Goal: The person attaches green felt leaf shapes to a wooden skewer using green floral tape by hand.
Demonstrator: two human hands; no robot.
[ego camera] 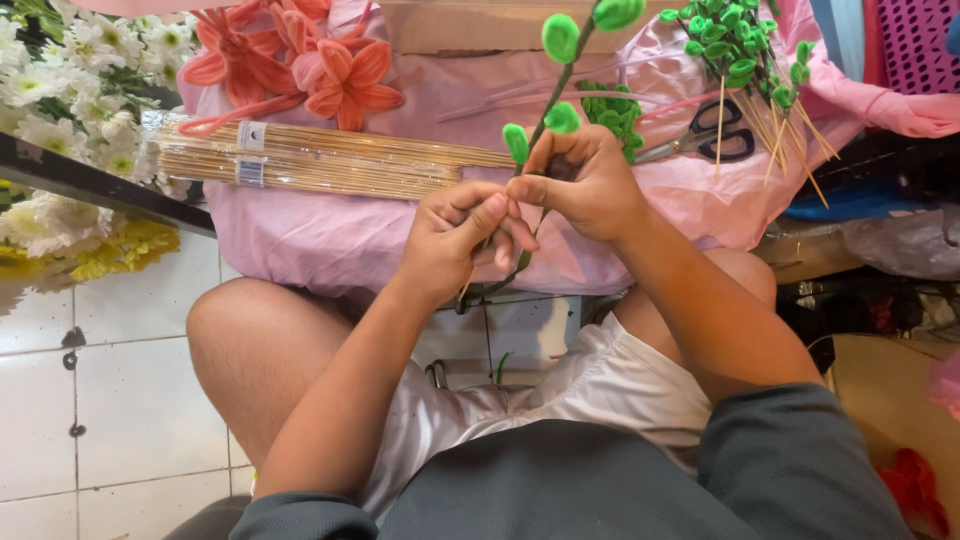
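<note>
Both my hands meet over my lap on a thin green-wrapped stem (556, 82) that carries several small green leaf loops. My left hand (462, 240) pinches the lower part of the stem, with its bottom end poking out below the fingers. My right hand (583, 180) is closed around the stem just above, beside two green loops. The stem slants up and to the right, and its top loops reach the frame's upper edge.
A pink plastic bag (330, 235) lies in front of my knees. On it rest a bundle of bamboo sticks (330, 162), coral pipe-cleaner flowers (330, 70), black-handled scissors (712, 138) and several leaf-tipped sticks (740, 50). White and yellow artificial flowers (70, 90) stand at left on white floor tiles.
</note>
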